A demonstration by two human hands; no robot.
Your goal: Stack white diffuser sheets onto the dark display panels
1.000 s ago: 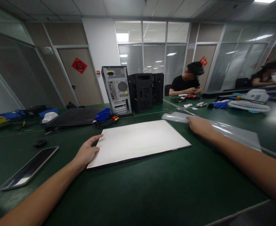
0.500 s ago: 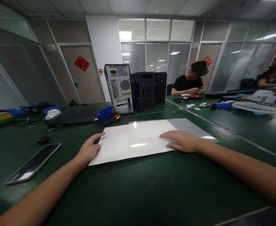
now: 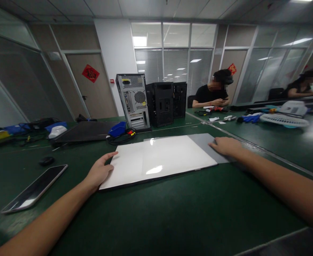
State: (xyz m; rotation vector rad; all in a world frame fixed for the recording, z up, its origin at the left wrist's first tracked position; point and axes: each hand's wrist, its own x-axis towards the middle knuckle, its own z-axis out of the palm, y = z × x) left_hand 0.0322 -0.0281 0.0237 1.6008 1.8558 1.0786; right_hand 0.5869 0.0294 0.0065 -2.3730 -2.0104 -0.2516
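Note:
A flat white panel (image 3: 135, 169) lies on the green table (image 3: 172, 213) in front of me. A clear glossy film (image 3: 204, 144) covers its right part and juts out past its right edge. My left hand (image 3: 99, 172) rests open against the panel's left edge, thumb on top. My right hand (image 3: 226, 145) lies flat, fingers stretched, on the overhanging part of the film at the panel's far right corner.
A phone (image 3: 35, 188) lies face up at the left. Behind the panel are a dark laptop (image 3: 84, 132), a blue object with cables (image 3: 117, 129) and three computer towers (image 3: 146, 101). Two people sit at the far right tables, among tools and a white fan (image 3: 284, 119).
My right hand dragged the clear film from the right of the table onto the panel, pressed it near the middle, then slid back right to the corner. My left hand stayed put.

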